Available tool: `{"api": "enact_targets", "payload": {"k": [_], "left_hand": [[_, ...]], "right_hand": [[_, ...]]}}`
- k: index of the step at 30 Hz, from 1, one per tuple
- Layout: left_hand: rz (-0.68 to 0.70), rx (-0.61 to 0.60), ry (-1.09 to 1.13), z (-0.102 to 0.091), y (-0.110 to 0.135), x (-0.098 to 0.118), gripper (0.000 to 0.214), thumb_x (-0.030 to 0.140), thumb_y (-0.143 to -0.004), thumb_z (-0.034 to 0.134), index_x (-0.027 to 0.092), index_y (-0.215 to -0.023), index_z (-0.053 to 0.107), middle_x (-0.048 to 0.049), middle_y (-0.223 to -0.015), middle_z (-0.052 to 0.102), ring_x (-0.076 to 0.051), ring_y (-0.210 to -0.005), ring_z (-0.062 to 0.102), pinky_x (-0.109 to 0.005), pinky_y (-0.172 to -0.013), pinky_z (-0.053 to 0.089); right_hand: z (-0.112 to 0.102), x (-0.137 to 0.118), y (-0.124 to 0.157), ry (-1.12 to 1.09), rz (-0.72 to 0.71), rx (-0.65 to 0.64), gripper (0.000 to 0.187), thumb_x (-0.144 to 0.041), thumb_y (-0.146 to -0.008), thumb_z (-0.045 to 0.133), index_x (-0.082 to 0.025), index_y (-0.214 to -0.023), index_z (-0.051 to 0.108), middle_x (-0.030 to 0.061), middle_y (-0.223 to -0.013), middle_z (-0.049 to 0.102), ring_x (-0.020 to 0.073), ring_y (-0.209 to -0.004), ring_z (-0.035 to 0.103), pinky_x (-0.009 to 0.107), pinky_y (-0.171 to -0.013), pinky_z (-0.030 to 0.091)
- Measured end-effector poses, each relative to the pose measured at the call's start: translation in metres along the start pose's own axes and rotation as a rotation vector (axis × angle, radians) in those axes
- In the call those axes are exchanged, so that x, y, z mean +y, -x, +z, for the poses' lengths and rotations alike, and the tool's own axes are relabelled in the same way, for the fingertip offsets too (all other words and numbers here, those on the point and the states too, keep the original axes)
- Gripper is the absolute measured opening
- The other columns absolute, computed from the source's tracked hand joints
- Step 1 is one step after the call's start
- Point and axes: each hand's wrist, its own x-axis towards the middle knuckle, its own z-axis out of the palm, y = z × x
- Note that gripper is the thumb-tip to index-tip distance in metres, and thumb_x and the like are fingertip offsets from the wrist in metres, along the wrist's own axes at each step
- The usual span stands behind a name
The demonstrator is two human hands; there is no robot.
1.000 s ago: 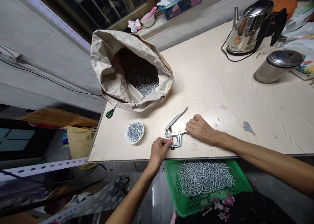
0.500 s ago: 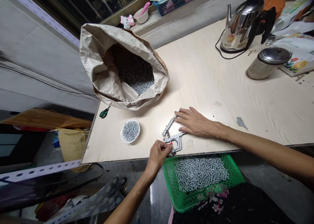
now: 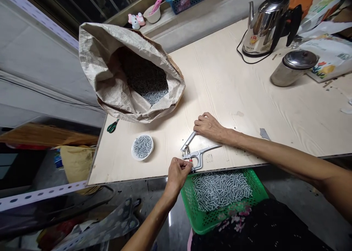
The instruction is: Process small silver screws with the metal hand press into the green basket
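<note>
Grey metal snap pliers lie on the table near its front edge, their two handles spread wide and a spring between them. My left hand is closed in a pinch at the jaws, beside a small red part; what the fingertips hold is too small to make out. My right hand has its fingers curled over the end of the upper handle. Left of the pliers stands a white bowl full of small silvery metal pieces. Below the table edge, a green basket holds many silvery screw-like pieces.
A large woven sack with metal pieces inside stands open at the back left. Green-handled scissors lie near the left edge. At the back right are a kettle with a cord and a lidded metal canister.
My right hand has gone from lying flat with fingers stretched to curling at the upper handle's end, baring the lower handle. My left hand keeps its pinch at the jaws. The view has shifted slightly.
</note>
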Motion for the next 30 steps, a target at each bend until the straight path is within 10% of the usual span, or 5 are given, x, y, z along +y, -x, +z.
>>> {"api": "enact_targets", "payload": {"k": [9, 25, 30], "left_hand": [[-0.028, 0.002, 0.042, 0.001, 0.002, 0.0, 0.026, 0.037, -0.069, 0.058, 0.015, -0.063, 0.07, -0.004, -0.075, 0.058, -0.018, -0.075, 0.053, -0.028, -0.068, 0.043], [0.052, 0.019, -0.068, 0.003, 0.006, -0.003, 0.027, 0.037, -0.077, 0.059, 0.015, -0.065, 0.07, -0.0042, -0.073, 0.058, -0.02, -0.078, 0.057, -0.031, -0.07, 0.046], [0.411, 0.259, -0.307, 0.013, 0.01, 0.01, 0.032, 0.034, -0.083, 0.06, 0.016, -0.109, 0.061, -0.0127, -0.112, 0.057, -0.027, -0.105, 0.054, -0.041, -0.084, 0.05]], "right_hand": [[-0.013, 0.002, 0.045, -0.222, -0.046, -0.114, 0.105, -0.073, -0.06, 0.066, -0.011, -0.139, 0.036, 0.0214, -0.14, 0.039, 0.0397, -0.128, 0.03, 0.052, -0.101, 0.028], [-0.019, -0.028, 0.063, -0.14, 0.144, -0.029, 0.071, -0.057, -0.065, 0.075, -0.011, -0.114, 0.052, 0.015, -0.11, 0.056, 0.0293, -0.098, 0.048, 0.045, -0.087, 0.037], [-0.018, -0.034, 0.063, -0.138, 0.126, 0.003, 0.041, -0.047, -0.074, 0.071, -0.016, -0.096, 0.056, 0.0097, -0.098, 0.057, 0.025, -0.091, 0.048, 0.038, -0.077, 0.039]]}}
